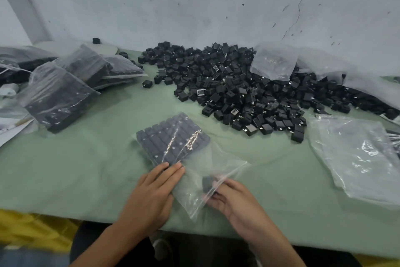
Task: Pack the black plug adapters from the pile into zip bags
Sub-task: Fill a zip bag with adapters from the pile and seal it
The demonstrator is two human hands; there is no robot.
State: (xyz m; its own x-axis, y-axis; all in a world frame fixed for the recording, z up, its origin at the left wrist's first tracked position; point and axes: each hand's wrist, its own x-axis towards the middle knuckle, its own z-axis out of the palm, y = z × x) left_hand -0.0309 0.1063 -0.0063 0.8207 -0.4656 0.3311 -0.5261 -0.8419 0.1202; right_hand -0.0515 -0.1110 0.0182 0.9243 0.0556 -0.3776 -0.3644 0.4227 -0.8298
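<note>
A clear zip bag (pixel 207 165) lies on the green table (pixel 86 169) in front of me, its far half filled with rows of black plug adapters (pixel 171 139). My left hand (pixel 155 189) lies flat with straight fingers on the bag's near left edge. My right hand (pixel 229 197) reaches into the bag's open mouth and holds a black adapter (pixel 208 182) in its curled fingers. A large pile of loose black adapters (pixel 242 85) covers the table's far right.
Several filled bags (pixel 62 91) are stacked at the left. Empty clear bags (pixel 357 156) lie at the right, and another bag (pixel 272 61) rests on the pile. A grey wall stands behind. Yellow material (pixel 32 230) shows below the table's front edge.
</note>
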